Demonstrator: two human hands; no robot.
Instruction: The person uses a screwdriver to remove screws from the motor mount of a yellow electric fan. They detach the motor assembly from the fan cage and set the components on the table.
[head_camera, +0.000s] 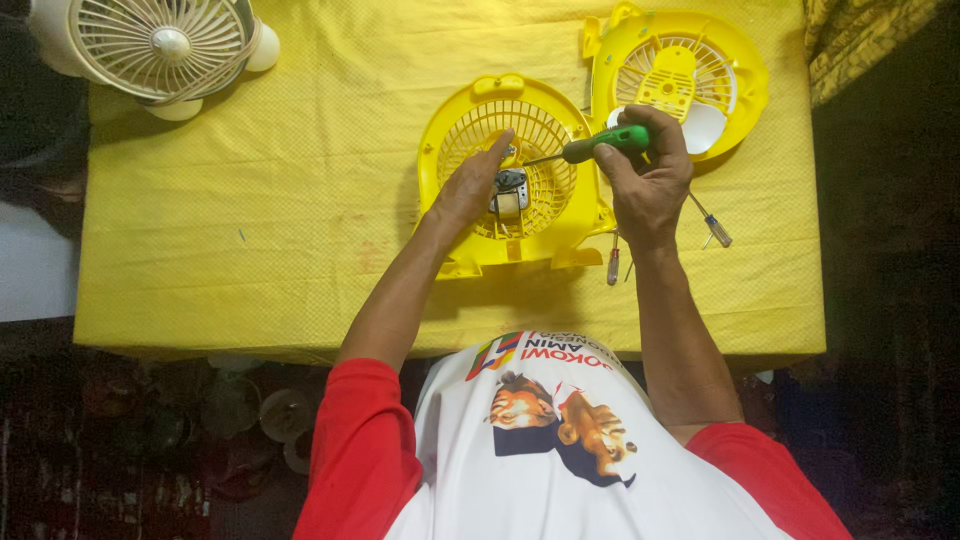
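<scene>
- The right hand (650, 180) is closed around the green handle of a screwdriver (600, 146), just right of the yellow fan housing (515, 175).
- The screwdriver's shaft points left to the small metal motor (510, 190) at the housing's centre.
- The left hand (470, 185) lies open on the housing's grille, fingertips beside the motor.
- A second yellow housing (680, 75) lies upper right of the first.
</scene>
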